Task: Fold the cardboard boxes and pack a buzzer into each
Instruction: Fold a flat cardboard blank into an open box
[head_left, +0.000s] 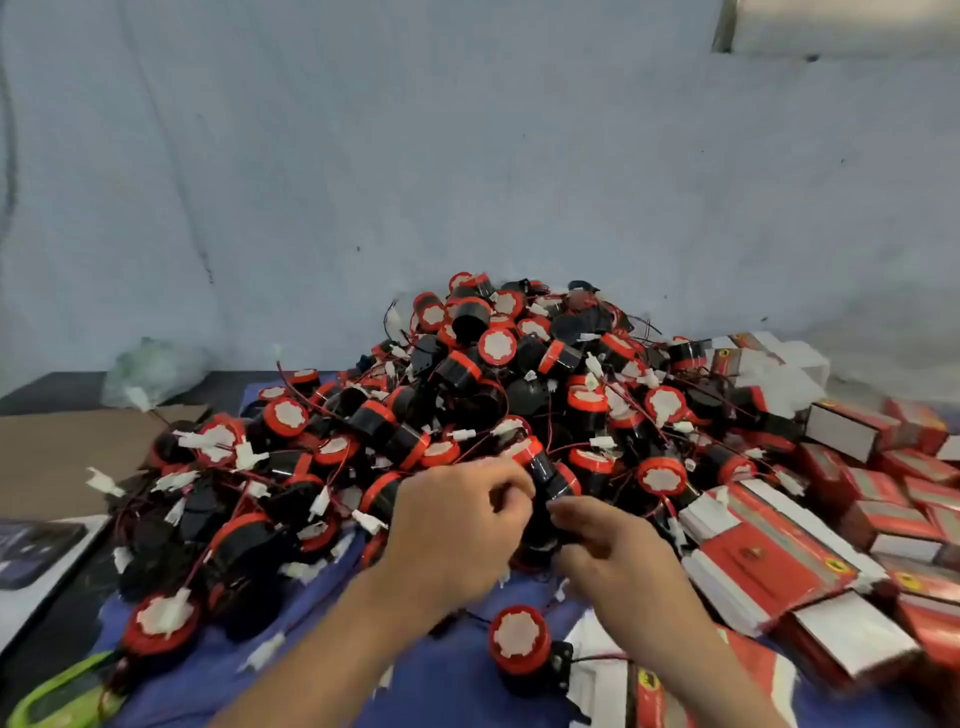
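Note:
A big heap of black-and-red buzzers (467, 395) with red wires and white plugs covers the blue cloth (447, 670). My left hand (447, 525) and my right hand (608, 551) meet at the heap's front edge, both pinching one black buzzer (550, 478) with a red rim. One loose buzzer (519, 642) stands upright on the cloth below my hands. A stack of flat red-and-white cardboard boxes (763, 556) lies to the right. Folded red boxes (883, 478) pile up at the far right.
A brown cardboard sheet (62, 452) lies at the left, with a crumpled plastic bag (150, 374) behind it. A white-edged dark device (36, 556) sits at the left edge, and a green strap (57, 691) at the bottom left. A pale wall (467, 156) rises behind the heap.

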